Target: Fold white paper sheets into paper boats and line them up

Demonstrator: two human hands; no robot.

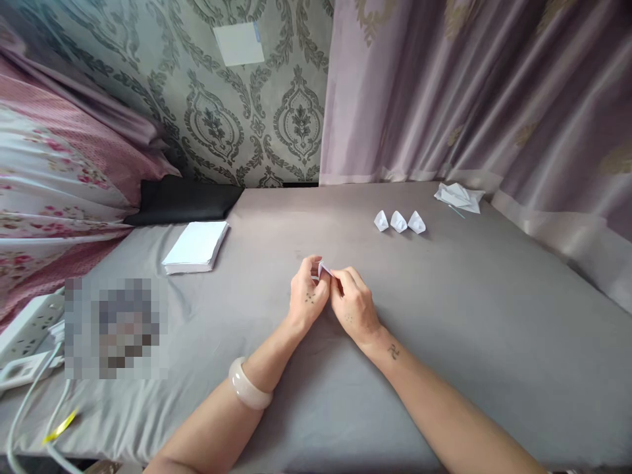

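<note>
A small folded piece of white paper (pixel 324 268) is pinched between my two hands above the middle of the table. My left hand (pixel 310 293) grips it from the left, thumb and fingers closed around its lower part. From the right, my right hand (pixel 354 301) pinches its edge between thumb and forefinger. Most of the paper is hidden by my fingers, so its full shape does not show. Beyond my hands, to the right, three folded white paper pieces (pixel 399 222) stand in a row, apart from my fingers.
A stack of white paper (pixel 196 245) lies at the left, before a black folded cloth (pixel 187 199). Crumpled white paper (pixel 459 196) sits at the back right by the curtain (pixel 419 92). A power strip (pixel 29 329) with cables is at the left edge of the grey-covered table (pixel 484 329).
</note>
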